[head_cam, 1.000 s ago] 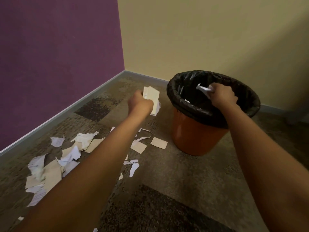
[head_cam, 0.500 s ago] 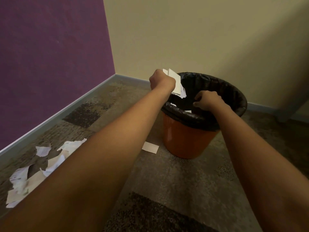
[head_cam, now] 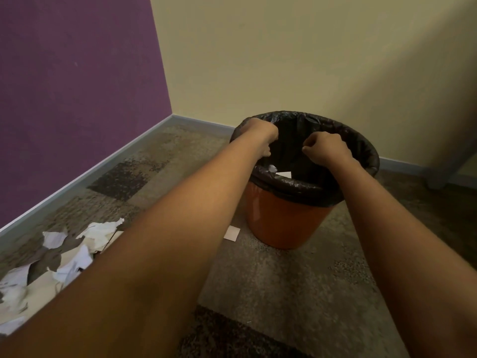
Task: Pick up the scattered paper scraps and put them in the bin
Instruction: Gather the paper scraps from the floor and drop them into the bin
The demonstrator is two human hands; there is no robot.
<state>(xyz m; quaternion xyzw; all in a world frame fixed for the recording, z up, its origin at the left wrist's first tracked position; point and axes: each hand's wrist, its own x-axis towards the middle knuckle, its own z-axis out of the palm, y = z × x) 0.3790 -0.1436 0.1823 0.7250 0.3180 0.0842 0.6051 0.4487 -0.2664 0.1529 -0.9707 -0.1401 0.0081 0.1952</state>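
Scraps that your left hand held half a second ago now lie in the bin. Both hands, the right hand too, hang over its mouth with fingers curled and no paper showing. This load looks done. More scraps litter the floor near left, and one scrap lies just beside the bin. Lift clear of the liner rim; there's open room to the left.

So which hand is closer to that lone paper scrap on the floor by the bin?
Left. The left hand is at the bin rim nearest the scrap; the right hand is over the bin's middle, farther away.
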